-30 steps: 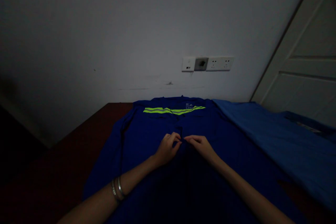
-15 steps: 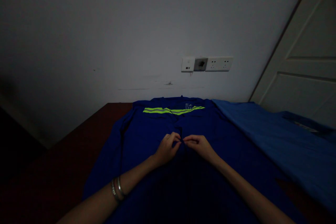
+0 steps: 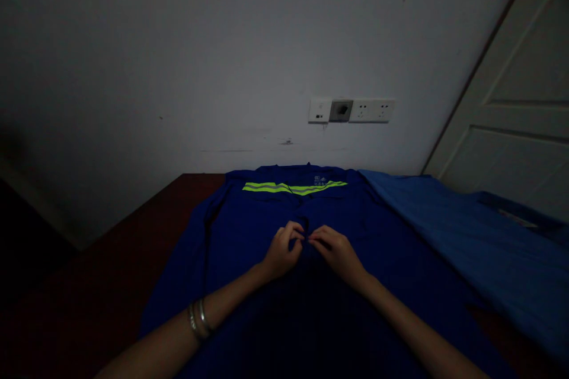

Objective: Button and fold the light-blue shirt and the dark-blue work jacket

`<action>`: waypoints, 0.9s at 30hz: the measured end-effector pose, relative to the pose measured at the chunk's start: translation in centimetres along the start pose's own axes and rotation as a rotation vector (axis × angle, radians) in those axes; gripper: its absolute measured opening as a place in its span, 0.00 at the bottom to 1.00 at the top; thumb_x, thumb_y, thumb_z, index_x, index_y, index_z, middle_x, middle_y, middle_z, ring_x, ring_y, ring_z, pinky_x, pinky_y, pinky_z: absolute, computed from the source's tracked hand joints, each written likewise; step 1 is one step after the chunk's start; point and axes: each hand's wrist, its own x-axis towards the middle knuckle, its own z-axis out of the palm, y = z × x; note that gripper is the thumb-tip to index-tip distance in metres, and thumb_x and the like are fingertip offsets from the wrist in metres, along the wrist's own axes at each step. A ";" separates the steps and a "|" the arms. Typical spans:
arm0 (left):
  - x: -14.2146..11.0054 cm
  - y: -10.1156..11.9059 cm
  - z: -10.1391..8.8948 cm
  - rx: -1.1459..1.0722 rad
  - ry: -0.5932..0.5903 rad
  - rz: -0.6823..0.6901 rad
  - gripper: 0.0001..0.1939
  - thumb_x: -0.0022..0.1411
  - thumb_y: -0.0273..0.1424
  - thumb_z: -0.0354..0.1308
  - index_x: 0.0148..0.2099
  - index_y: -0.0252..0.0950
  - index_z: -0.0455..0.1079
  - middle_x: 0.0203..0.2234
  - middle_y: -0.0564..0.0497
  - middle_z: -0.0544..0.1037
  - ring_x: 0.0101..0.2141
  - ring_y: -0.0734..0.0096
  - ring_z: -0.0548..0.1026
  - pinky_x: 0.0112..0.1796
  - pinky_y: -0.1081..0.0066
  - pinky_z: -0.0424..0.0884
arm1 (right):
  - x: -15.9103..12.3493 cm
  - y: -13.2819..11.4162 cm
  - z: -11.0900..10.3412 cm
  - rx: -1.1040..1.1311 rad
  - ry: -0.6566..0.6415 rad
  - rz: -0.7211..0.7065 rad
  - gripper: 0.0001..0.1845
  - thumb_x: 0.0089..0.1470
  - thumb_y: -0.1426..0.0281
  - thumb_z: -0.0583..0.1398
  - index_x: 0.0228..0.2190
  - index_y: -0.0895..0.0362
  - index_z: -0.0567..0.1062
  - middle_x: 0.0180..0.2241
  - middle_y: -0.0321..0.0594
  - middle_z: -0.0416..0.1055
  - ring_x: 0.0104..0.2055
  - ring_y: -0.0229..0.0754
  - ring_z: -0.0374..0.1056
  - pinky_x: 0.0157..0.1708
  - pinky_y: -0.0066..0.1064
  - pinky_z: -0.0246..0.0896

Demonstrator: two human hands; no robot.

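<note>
A dark blue work jacket lies spread out, front side up, with a yellow-green reflective strip across its chest. Over the middle of its front opening, my left hand pinches the fabric edge between thumb and fingers; two silvery bracelets circle that wrist. Close by on the right, my right hand pinches the other side of the same opening, fingertips nearly meeting the left ones. Whatever small part sits between the fingertips is too dark to make out.
A lighter blue garment lies to the right, beside the jacket. Underneath is a dark red table, its far edge against a white wall with sockets. A pale panelled door stands at the right.
My right hand's fingers have shifted slightly and bent more at the opening. The left hand keeps nearly the same place, and the jacket lies as before.
</note>
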 end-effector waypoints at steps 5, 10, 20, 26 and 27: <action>0.4 0.7 -0.4 0.138 0.126 -0.010 0.03 0.54 0.30 0.56 0.32 0.37 0.65 0.31 0.50 0.72 0.37 0.65 0.68 0.42 0.64 0.61 | -0.1 -1.0 -0.3 -0.256 -0.003 -0.081 0.11 0.57 0.72 0.52 0.33 0.55 0.74 0.34 0.41 0.71 0.38 0.41 0.66 0.39 0.31 0.63; 0.5 0.8 -0.3 0.141 0.117 -0.025 0.01 0.52 0.27 0.57 0.28 0.37 0.68 0.31 0.51 0.69 0.37 0.67 0.67 0.41 0.64 0.60 | -0.1 -1.2 -0.4 -0.321 0.000 -0.116 0.11 0.57 0.72 0.51 0.33 0.54 0.74 0.34 0.42 0.71 0.37 0.40 0.66 0.37 0.30 0.63; 0.5 0.8 0.0 0.080 0.105 -0.075 0.04 0.52 0.24 0.56 0.26 0.36 0.68 0.29 0.52 0.69 0.36 0.68 0.68 0.42 0.64 0.60 | -0.1 -1.4 -0.5 -0.346 -0.007 -0.122 0.11 0.57 0.73 0.51 0.33 0.54 0.74 0.33 0.41 0.71 0.37 0.40 0.66 0.36 0.30 0.62; 0.6 0.6 0.0 0.083 0.095 -0.117 0.05 0.51 0.24 0.56 0.25 0.36 0.68 0.30 0.52 0.70 0.36 0.68 0.67 0.41 0.64 0.60 | 0.0 -1.6 -0.7 -0.352 0.005 -0.128 0.10 0.56 0.75 0.53 0.32 0.54 0.73 0.32 0.40 0.71 0.37 0.40 0.65 0.35 0.28 0.61; 0.7 0.7 0.0 0.085 0.090 -0.117 0.05 0.51 0.24 0.56 0.25 0.36 0.68 0.30 0.52 0.70 0.36 0.68 0.67 0.42 0.64 0.60 | 0.0 -1.6 -0.7 -0.359 0.006 -0.132 0.10 0.56 0.75 0.52 0.32 0.54 0.73 0.32 0.40 0.71 0.37 0.40 0.65 0.35 0.28 0.61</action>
